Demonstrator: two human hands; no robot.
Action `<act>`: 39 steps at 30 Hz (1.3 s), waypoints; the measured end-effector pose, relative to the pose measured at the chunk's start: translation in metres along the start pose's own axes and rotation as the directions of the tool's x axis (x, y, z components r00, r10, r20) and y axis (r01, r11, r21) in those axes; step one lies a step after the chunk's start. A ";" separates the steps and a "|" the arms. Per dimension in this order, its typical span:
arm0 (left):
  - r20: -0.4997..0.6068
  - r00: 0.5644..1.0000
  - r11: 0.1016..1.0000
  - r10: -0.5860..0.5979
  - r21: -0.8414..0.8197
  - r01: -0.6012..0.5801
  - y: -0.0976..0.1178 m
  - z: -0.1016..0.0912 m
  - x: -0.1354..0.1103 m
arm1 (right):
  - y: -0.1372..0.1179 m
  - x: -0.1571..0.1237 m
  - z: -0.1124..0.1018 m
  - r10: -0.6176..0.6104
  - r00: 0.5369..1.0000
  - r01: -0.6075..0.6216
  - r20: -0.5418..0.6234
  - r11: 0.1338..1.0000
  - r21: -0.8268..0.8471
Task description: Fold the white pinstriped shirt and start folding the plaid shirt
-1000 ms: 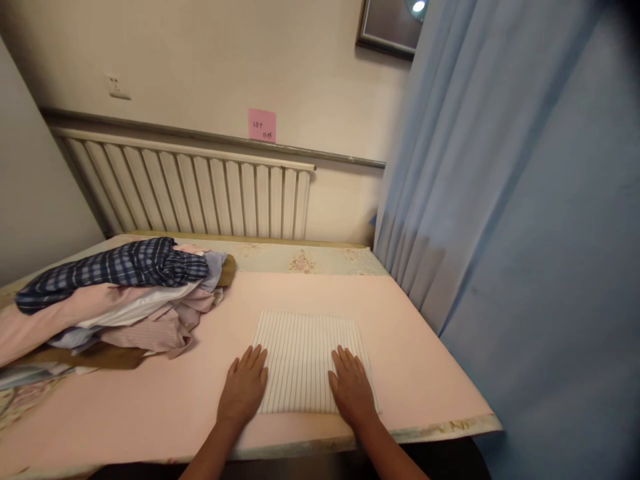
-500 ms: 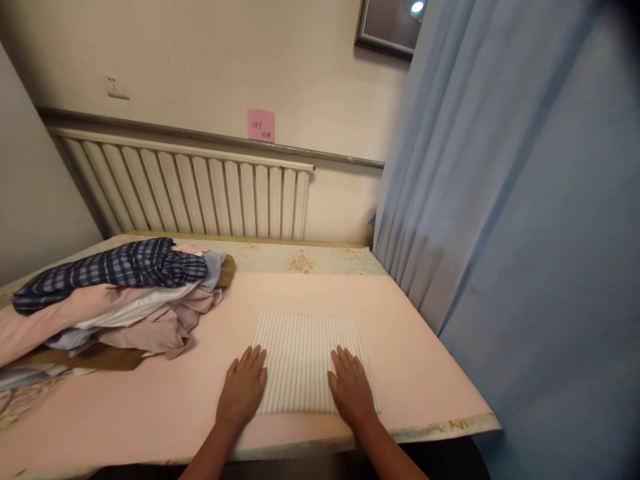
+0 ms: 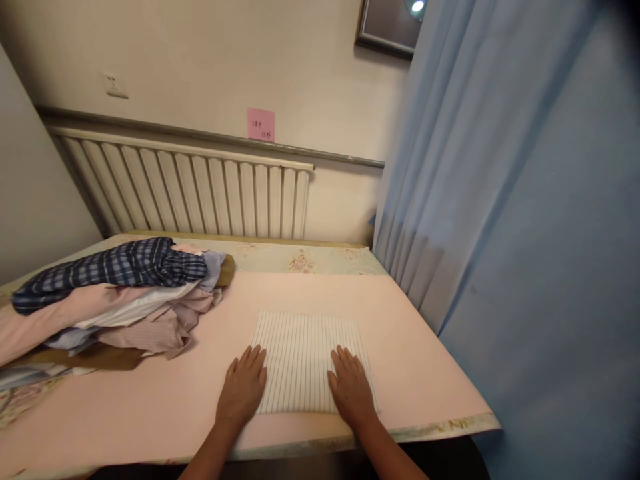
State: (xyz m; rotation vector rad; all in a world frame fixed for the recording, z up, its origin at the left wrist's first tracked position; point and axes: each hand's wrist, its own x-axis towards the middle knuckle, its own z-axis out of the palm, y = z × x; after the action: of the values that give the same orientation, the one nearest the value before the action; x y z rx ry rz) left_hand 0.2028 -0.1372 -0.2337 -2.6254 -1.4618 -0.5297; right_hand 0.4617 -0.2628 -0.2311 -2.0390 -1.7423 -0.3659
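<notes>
Two palms down, we rest our left hand (image 3: 241, 388) and right hand (image 3: 351, 388) on a flat, rectangular, dark-striped white fabric piece (image 3: 297, 367), which spreads between our fingers and past their tips. Our fingers lie extended, gripping nothing. Beneath is a smooth pink cloth sheet (image 3: 415, 360); left of our left fingers, a rumpled multicoloured clothes pile (image 3: 145, 297).

A radiator (image 3: 203, 190), blue curtain (image 3: 543, 220) and framed picture (image 3: 386, 28) suggest a home.
</notes>
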 end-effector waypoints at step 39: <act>-0.019 1.000 1.000 0.010 -0.015 -0.010 -0.001 0.000 0.000 | 0.002 -0.001 0.002 0.006 1.000 -0.006 0.017 1.000 -0.017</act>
State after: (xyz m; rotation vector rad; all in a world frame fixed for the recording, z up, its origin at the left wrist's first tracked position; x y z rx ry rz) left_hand 0.2020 -0.1373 -0.2335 -2.6304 -1.4442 -0.5655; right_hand 0.4631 -0.2626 -0.2340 -2.0649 -1.7484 -0.3634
